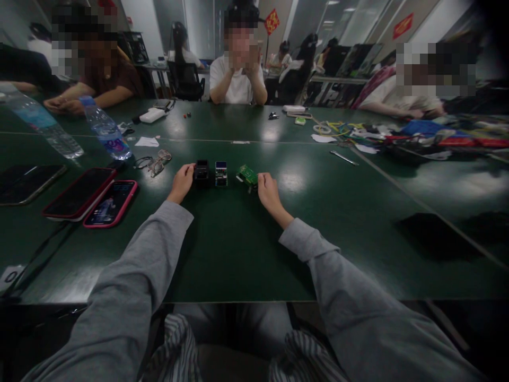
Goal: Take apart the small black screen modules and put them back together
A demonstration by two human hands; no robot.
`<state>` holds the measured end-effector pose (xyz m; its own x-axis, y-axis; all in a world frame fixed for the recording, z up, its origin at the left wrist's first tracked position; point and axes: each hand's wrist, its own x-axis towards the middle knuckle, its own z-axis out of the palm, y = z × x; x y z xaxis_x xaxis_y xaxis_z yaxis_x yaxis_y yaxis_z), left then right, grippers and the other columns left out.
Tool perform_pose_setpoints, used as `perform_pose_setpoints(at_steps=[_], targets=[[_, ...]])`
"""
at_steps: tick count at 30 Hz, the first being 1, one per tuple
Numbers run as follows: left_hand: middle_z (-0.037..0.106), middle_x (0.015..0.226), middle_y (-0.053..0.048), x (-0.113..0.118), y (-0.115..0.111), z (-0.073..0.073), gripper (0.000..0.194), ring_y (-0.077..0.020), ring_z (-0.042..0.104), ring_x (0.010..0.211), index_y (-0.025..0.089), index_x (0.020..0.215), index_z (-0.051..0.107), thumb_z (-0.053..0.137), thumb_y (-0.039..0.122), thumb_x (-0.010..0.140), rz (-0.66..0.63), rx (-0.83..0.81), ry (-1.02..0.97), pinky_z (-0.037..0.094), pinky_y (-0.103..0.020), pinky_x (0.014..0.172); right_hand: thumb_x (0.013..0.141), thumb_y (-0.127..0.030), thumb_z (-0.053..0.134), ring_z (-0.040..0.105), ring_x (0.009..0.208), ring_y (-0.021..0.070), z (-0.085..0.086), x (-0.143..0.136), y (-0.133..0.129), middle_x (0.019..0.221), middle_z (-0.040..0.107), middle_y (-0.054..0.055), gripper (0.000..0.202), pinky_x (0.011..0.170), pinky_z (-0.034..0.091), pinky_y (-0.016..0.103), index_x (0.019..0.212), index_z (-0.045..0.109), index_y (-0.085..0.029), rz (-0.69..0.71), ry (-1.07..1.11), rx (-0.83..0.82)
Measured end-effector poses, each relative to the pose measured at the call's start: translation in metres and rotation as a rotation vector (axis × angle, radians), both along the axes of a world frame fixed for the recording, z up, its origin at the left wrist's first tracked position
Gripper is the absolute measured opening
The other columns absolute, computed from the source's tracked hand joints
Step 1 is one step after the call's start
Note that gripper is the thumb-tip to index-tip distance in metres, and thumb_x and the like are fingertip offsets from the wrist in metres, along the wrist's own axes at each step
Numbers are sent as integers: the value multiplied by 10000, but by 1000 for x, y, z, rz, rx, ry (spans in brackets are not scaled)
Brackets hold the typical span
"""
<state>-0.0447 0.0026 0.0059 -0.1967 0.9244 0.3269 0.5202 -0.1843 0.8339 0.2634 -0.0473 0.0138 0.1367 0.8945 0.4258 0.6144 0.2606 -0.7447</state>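
Note:
My left hand (183,183) is closed at the left side of a small black box-like case (202,172), its fingertips gripping the edge. Just right of the case, a small module with a dark screen and exposed electronics (221,173) lies on the green table (238,239), touched by neither hand. A green circuit board (248,175) is tilted in the fingers of my right hand (270,192), which pinches its right end. Small parts stick out below the board, too blurred to name.
Left of my hands are eyeglasses (159,163), a pink-cased phone (111,203), a red-cased phone (81,192) and two water bottles, one blue-capped (105,130). Tweezers (344,157) and a cable pile (433,132) lie at right. People sit across the table.

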Motion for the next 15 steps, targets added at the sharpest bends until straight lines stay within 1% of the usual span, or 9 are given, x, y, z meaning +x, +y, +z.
perform_pose_setpoints(at_steps=[2,4,7,12,15], targets=[[701,1189,-84,0,0,0,381,-244,625,1120,217,1153,683,418,402,951,3,-6,3,449,-388,1001,966,-587,330,600,954,264,0,-1,-1,989,665,127,479,913,447,448,1033,603,-199,8,-19,31],[701,1187,-81,0,-1,1,382,-241,627,1114,221,1155,682,416,406,952,6,-10,6,452,-383,997,933,-625,411,571,1067,293,0,-3,-2,1116,646,159,512,958,436,479,1122,590,-184,31,-61,67],[699,1193,-92,0,-2,2,394,-248,627,1119,209,1164,680,413,408,954,4,-12,9,455,-387,991,890,-598,525,536,1152,325,0,-3,-4,1222,605,195,546,993,423,504,1209,566,-157,71,-134,93],[696,1205,-97,-1,1,-1,412,-247,626,1131,191,1177,676,404,410,959,-12,2,16,456,-381,994,885,-434,551,584,1062,308,3,-1,-8,1146,637,165,434,927,471,485,1230,551,-170,62,-175,55],[695,1209,-87,-3,5,-6,410,-238,623,1143,198,1180,674,402,412,962,-16,16,19,453,-372,1005,858,-391,578,587,1051,313,6,4,-13,1114,637,172,429,909,485,475,1216,547,-156,41,-242,25]])
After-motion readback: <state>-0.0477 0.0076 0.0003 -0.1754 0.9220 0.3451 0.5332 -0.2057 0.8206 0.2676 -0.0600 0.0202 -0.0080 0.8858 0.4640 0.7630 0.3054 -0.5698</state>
